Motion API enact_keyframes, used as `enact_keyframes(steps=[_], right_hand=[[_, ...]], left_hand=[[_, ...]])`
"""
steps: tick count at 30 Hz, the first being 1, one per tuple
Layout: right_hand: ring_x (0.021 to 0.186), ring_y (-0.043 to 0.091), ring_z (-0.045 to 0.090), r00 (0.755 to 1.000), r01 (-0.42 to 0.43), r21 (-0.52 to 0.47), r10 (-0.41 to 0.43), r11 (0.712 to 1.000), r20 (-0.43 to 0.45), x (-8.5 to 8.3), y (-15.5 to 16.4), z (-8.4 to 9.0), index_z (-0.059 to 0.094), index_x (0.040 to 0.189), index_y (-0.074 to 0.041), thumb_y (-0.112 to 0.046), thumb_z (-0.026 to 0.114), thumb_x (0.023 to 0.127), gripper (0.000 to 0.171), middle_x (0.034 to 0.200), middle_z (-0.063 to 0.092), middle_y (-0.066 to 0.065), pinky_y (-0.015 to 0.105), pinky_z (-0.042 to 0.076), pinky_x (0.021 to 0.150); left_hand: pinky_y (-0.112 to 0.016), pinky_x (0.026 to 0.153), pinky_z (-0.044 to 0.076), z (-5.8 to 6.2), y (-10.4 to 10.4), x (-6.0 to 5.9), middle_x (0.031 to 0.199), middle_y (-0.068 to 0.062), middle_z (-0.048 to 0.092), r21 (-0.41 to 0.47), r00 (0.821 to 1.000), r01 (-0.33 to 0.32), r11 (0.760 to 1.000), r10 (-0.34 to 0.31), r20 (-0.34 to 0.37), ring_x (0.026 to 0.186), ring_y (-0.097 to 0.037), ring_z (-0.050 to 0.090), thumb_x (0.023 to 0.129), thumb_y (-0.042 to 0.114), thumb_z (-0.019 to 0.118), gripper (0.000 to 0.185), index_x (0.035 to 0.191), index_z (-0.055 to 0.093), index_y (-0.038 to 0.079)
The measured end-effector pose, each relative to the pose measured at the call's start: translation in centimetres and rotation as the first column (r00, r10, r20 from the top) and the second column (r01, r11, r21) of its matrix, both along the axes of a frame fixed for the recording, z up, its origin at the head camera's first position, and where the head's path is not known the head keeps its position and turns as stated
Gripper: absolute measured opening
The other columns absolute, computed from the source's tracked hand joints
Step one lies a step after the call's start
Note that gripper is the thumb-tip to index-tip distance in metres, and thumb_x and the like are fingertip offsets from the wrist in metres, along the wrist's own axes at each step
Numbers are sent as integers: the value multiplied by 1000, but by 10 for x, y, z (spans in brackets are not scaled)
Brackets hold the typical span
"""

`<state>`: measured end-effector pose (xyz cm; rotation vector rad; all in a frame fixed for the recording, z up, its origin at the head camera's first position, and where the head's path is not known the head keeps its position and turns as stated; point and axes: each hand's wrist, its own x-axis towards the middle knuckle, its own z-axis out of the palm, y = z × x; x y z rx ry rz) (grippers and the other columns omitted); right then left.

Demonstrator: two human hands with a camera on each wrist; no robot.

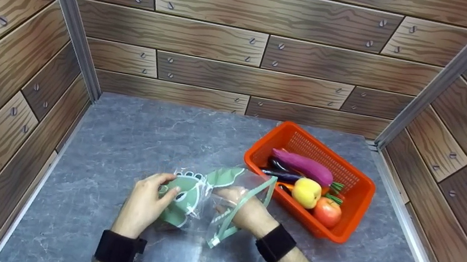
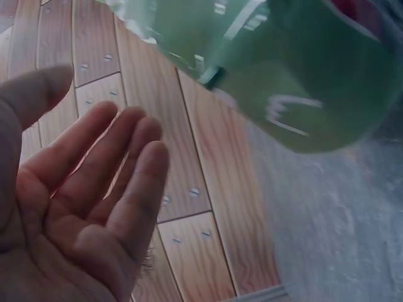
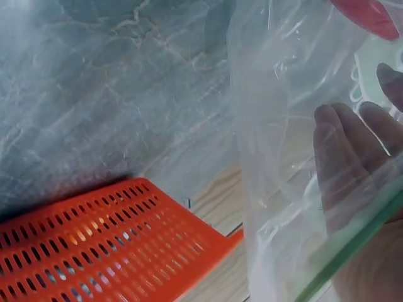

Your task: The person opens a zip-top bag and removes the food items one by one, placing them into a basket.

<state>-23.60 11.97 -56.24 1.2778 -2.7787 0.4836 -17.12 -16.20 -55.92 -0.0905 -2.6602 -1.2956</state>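
Note:
A clear plastic zip bag (image 1: 248, 183) with green printed panels and a green zip edge lies in the middle of the table. My right hand (image 1: 245, 208) reaches through its mouth; in the right wrist view its fingers (image 3: 346, 145) look fairly straight behind the clear film, holding nothing visible. A red item (image 3: 371, 19), only partly seen, is inside the bag beyond the fingertips. At the bag's left end is my left hand (image 1: 148, 201), thumb and fingers spread. Its fingers (image 2: 94, 151) look loosely bent and stand apart from the bag's green end (image 2: 296, 82) in the left wrist view.
An orange-red plastic basket (image 1: 357, 212) stands right of the bag, close to my right hand. It holds a purple eggplant-like vegetable (image 1: 304, 166), darker eggplants (image 1: 284, 175), a yellow apple (image 1: 306, 193), a red apple (image 1: 327, 212) and carrots. Wood-patterned walls (image 1: 210, 36) enclose the table.

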Motion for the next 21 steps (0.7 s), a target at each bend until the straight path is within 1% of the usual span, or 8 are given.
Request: enact_keyframes(steps=[3,6,9,11,12,15,18,21], right_hand=[[96,31,84,999,16,-11,-16,1000,35,2,-1,-3,81,113,-13,-13,89,100,15,103,87,5,43,72,86],[96,31,84,997,27,-22,-25,999,74,3,-2,-6,80,111,-13,-14,89,100,15,103,85,6,44,71,85],[98,31,83,995,24,-39,-20,999,102,4,-3,-10,79,110,-12,-14,89,101,14,106,85,8,44,71,87],[101,30,82,993,18,-60,-11,998,116,6,-4,-13,79,113,-10,-15,88,102,15,109,85,9,44,71,91],[102,30,82,993,10,-68,-2,998,121,6,-4,-15,79,117,-9,-15,87,103,17,112,85,10,44,71,92],[111,32,82,990,-7,-111,23,994,143,9,-5,-18,79,134,-7,-19,85,106,31,125,86,13,45,70,101],[123,36,81,979,0,-165,34,986,202,13,-6,-21,75,149,-5,-22,84,108,45,138,84,16,48,68,112],[129,38,80,973,2,-195,43,981,225,17,-9,-24,72,154,-1,-22,85,108,52,144,82,19,48,66,117]], left_hand=[[-65,120,62,-6,-3,2,150,-23,79,-21,998,24,999,-23,57,138,-46,78,111,24,82,42,147,78,4],[-67,125,59,-13,-5,3,152,-25,77,-40,995,40,998,-36,93,142,-48,75,111,23,83,44,149,76,2],[-66,126,57,-19,-6,4,152,-27,77,-52,994,52,997,-46,103,144,-48,73,110,23,84,45,148,76,0],[-65,126,58,-23,-6,4,150,-27,77,-54,993,56,997,-50,105,143,-48,74,110,21,84,44,147,76,0],[-64,125,59,-25,-6,4,149,-26,78,-53,993,58,997,-52,104,142,-47,75,109,21,85,43,146,76,-1],[-63,123,60,-30,-6,4,146,-25,80,-51,993,63,997,-58,98,139,-46,76,108,17,85,41,144,77,-1],[-64,123,60,-34,-5,5,145,-25,80,-47,993,68,997,-63,100,140,-47,76,109,16,85,38,142,78,0],[-65,124,59,-37,-4,5,144,-25,81,-39,991,71,997,-66,112,141,-47,76,110,16,83,37,143,79,0]])
